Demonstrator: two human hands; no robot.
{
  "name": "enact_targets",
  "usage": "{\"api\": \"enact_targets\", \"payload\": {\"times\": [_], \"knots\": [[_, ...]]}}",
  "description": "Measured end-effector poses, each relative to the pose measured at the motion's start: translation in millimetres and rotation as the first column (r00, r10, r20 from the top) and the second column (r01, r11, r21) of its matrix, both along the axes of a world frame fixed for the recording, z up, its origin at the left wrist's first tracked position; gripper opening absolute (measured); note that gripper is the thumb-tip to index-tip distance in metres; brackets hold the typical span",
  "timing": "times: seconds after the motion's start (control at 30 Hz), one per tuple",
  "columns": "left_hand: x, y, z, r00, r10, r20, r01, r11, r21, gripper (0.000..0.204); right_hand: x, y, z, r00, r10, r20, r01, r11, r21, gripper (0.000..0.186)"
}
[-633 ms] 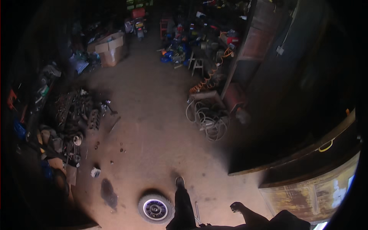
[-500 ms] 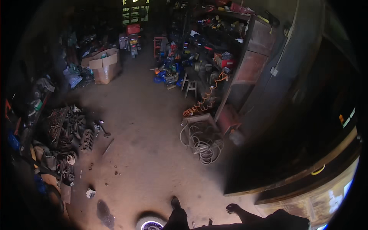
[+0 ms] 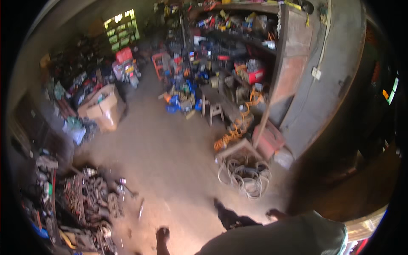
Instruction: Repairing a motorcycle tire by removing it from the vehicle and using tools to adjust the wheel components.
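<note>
My left hand [image 3: 162,233] hangs low near the lower edge, over bare brown floor [image 3: 170,187]. Its fingers are dark and blurred, and no held thing shows at it. Further right, my right hand [image 3: 274,213] is out beside my trunk, its fingers also smeared and dark. Neither hand touches anything that I can make out. One of my feet [image 3: 219,205] is forward on the floor between the hands, with a dark trouser leg behind it. The loose coils of pale hose [image 3: 253,180] lie nearest to my right hand.
Metal engine parts [image 3: 91,193] crowd the left side. A cardboard box [image 3: 104,108] stands beyond them. On the right are a wooden stool [image 3: 211,104], an orange coiled hose [image 3: 233,131], a red box [image 3: 268,140] and loaded shelves [image 3: 238,46]. A red-topped motorcycle [image 3: 125,68] stands far back.
The view has swung and tilted up, showing more of the far wall and window. My left hand has come into view; my right hand sits further right. The wheel has left the picture.
</note>
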State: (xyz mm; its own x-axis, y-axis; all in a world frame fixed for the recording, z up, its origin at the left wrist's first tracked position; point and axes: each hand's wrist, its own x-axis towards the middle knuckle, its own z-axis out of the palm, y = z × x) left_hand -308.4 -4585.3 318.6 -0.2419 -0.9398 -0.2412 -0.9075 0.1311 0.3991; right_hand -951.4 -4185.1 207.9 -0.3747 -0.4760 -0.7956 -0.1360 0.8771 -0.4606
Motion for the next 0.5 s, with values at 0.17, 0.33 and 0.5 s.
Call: {"api": "enact_targets", "payload": {"times": [0.17, 0.33, 0.5], "knots": [[15.2, -54.8, -12.7, 0.843, 0.148, -0.518, -0.027, 0.972, 0.234, 0.033, 76.3, -253.5, -54.7, 0.931, 0.307, -0.199, -0.321, 0.946, -0.041, 0.039], [-41.9, -221.1, -2.3, 0.868, 0.147, -0.475, -0.051, 0.977, 0.209, 0.033, -29.3, -426.6, -45.6, 0.724, 0.573, -0.385, -0.603, 0.796, 0.052, 0.039], [-85.6, -418.9, -7.0, 0.884, 0.127, -0.450, -0.050, 0.983, 0.179, 0.032, -162.9, -630.3, 18.4, 0.772, 0.327, -0.546, -0.480, 0.862, -0.163, 0.051]]}}
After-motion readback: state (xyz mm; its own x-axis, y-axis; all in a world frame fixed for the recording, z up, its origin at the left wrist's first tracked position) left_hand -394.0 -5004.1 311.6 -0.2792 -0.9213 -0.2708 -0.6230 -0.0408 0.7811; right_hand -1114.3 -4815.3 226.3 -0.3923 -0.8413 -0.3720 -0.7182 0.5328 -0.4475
